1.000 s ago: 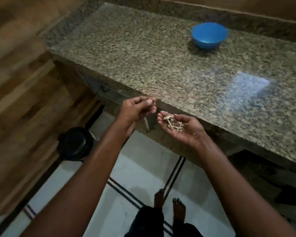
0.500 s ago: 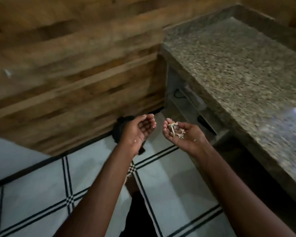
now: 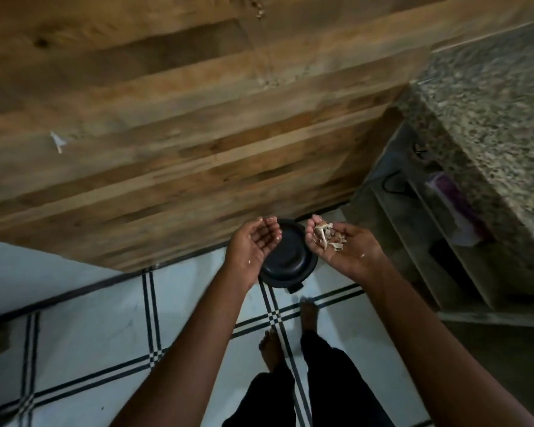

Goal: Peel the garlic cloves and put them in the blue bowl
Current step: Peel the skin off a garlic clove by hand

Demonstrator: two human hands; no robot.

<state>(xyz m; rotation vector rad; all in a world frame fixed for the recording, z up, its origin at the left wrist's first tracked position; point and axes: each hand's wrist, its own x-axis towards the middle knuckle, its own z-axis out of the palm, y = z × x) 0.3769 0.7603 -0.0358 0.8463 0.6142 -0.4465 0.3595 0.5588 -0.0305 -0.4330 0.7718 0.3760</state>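
A small heap of dry garlic skins (image 3: 326, 237) lies in the cupped palm of my right hand (image 3: 350, 257), which is held palm up. My left hand (image 3: 253, 243) is beside it, palm turned inward, fingers loosely curled, holding nothing. Both hands hover above a round black bin (image 3: 290, 261) with its lid shut on the floor. No blue bowl and no garlic cloves are in view.
The speckled granite counter (image 3: 494, 103) runs along the right, with open shelves (image 3: 413, 217) under it holding a purple item (image 3: 453, 198). A wooden panelled wall (image 3: 167, 124) fills the top left. My bare feet (image 3: 309, 312) stand on the white tiled floor.
The view has swung from the counter and blue bowl down to the floor. Both hands moved over the black bin, the right one still carrying the skins.
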